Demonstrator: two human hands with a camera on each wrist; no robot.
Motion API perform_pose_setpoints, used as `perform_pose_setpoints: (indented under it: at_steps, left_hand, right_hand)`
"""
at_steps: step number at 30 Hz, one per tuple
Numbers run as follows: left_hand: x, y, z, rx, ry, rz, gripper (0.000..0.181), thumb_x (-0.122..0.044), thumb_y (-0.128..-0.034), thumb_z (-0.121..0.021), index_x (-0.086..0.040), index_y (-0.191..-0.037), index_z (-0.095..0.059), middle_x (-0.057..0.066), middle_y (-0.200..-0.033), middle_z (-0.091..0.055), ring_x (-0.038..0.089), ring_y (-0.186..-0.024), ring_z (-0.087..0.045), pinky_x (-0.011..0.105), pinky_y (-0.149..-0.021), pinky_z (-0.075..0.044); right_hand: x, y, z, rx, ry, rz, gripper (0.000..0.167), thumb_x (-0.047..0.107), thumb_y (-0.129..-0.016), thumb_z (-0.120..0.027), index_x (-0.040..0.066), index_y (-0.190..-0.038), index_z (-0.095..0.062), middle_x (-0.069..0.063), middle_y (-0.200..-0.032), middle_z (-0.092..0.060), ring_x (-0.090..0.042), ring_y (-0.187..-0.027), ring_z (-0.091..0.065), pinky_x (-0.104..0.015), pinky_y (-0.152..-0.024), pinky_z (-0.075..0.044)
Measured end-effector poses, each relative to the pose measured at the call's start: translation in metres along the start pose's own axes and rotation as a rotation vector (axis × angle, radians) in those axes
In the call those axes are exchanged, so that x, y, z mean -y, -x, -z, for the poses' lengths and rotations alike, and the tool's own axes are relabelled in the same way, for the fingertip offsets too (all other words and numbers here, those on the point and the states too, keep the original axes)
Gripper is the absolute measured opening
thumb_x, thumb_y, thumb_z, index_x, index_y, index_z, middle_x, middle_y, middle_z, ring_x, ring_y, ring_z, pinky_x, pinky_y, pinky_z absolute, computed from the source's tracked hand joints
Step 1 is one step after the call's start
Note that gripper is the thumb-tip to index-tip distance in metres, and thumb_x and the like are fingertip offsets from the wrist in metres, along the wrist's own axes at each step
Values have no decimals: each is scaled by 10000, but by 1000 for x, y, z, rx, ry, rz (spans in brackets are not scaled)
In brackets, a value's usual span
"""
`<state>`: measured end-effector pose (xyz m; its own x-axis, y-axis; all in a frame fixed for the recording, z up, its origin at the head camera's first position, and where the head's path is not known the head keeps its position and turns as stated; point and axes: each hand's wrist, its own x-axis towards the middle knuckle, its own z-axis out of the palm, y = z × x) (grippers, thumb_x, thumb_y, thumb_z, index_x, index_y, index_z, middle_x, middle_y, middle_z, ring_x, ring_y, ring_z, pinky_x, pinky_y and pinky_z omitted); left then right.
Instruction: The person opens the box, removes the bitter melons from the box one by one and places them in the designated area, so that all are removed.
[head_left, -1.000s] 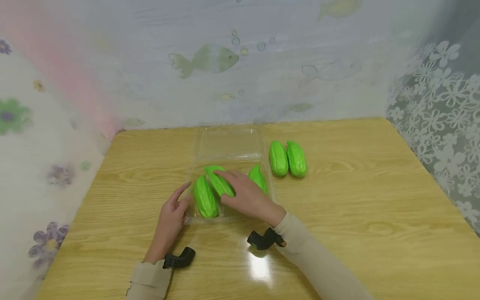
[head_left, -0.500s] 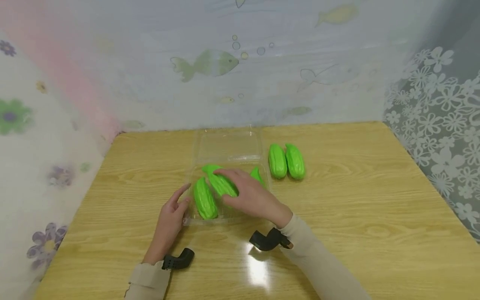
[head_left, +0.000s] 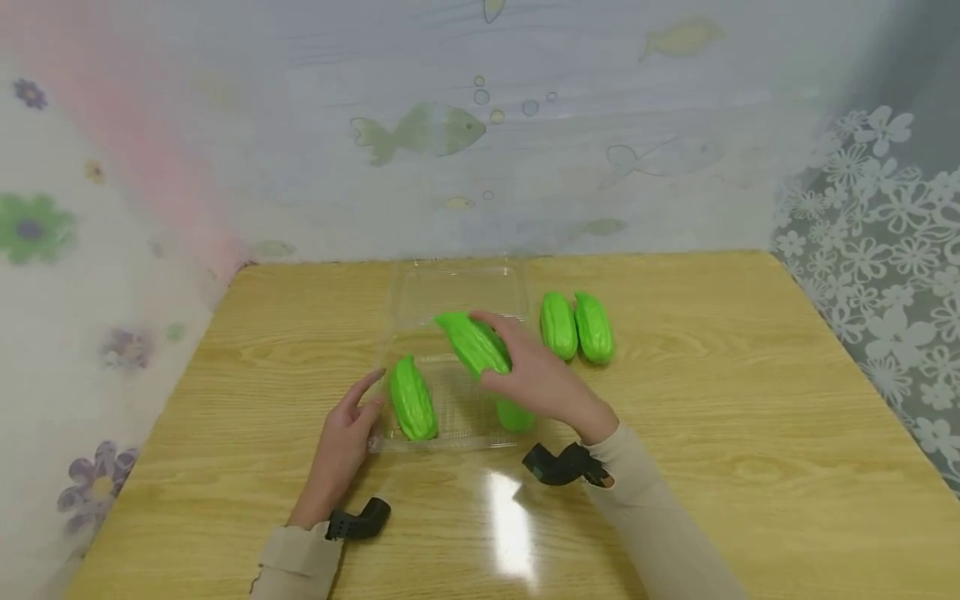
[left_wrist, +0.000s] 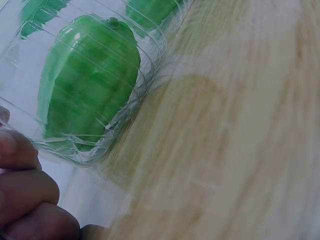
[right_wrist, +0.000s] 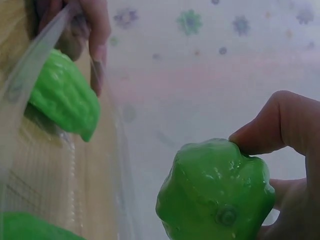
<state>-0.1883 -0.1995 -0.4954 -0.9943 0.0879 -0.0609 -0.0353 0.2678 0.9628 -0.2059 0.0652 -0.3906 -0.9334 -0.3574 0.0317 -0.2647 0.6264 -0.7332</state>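
Note:
In the head view my right hand [head_left: 543,375] grips a green, ridged bitter melon [head_left: 472,343] between thumb and fingers. It is raised above the right side of a clear plastic clamshell box [head_left: 465,443]. The right wrist view shows this bitter melon [right_wrist: 212,192] end-on. Two more lie in the box: one bitter melon [head_left: 413,400] along the left side, another bitter melon [head_left: 515,415] at the right, partly behind my right hand. My left hand [head_left: 341,442] holds the box by its left edge; its curled fingers [left_wrist: 30,190] show beside the box corner in the left wrist view.
Two bitter melons, a left one [head_left: 558,327] and a right one [head_left: 595,328], lie side by side on the wooden table [head_left: 712,400], right of the box. The box's lid [head_left: 461,292] lies folded back towards the patterned wall [head_left: 540,183].
My right hand has lifted the bitter melon from the middle of the box and moved it right. The right-hand one in the box is now partly uncovered. My left hand stays put.

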Motion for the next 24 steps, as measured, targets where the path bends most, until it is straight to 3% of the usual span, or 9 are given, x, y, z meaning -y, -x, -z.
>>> perform_pose_setpoints:
  at_steps: [9, 17, 24]
  left_hand:
    - [-25, 11, 0, 26, 44, -11, 382, -205, -952, -437, -173, -1332, -413, 32, -512, -403, 92, -413, -355, 256, -385, -327]
    - [-33, 17, -3, 6, 7, 5, 373, -174, -953, -427, -171, -1326, -417, 38, -510, -413, 85, -408, -361, 248, -384, -334]
    - [-36, 19, -4, 3, -19, 7, 369, -172, -953, -429, -169, -1322, -419, 38, -520, -408, 84, -413, -356, 252, -385, -328]
  right_hand:
    - [-3, 5, 19, -26, 10, -36, 688, 235, -770, -509, 224, -1409, -254, 23, -1205, -436, -178, -840, -476, -343, -710, -397]
    - [-13, 5, 31, -73, 22, -66, 693, 236, -772, -502, 268, -1411, -234, 18, -1245, -416, -190, -878, -463, -358, -740, -380]
    - [-20, 7, 38, -115, 41, -96, 719, 242, -759, -535, 322, -1402, -225, 7, -1184, -422, -195, -793, -475, -351, -646, -409]
